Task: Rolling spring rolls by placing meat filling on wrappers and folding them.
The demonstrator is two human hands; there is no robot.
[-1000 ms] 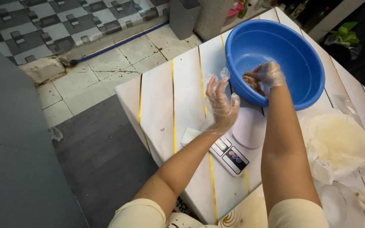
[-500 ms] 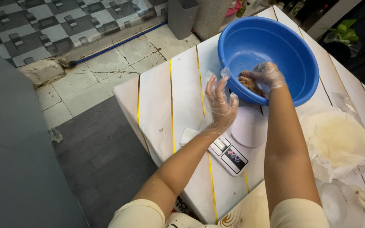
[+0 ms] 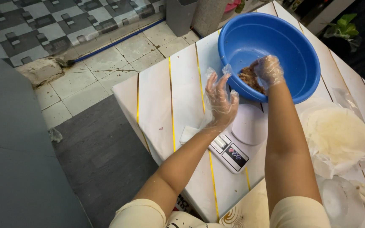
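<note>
Beside the white scale (image 3: 237, 143) and pale wrappers (image 3: 339, 135), my gloved right hand (image 3: 268, 69) pinches brown filling (image 3: 249, 78), seemingly shapeless, inside the blue bowl (image 3: 292, 38), while my left hand (image 3: 219, 101) hovers open, empty.

Your white slatted table (image 3: 182, 84) with yellow seams

It is carrying a round blue plastic basin (image 3: 292, 46), a white digital kitchen scale (image 3: 237, 143) and a clear bag of pale round wrappers (image 3: 339, 135).

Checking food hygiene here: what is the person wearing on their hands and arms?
Both the left hand and right hand wear loose, crinkled, clear disposable plastic gloves ending around the wrists. The forearms are bare, and short cream-coloured sleeves cover the upper arms.
</note>
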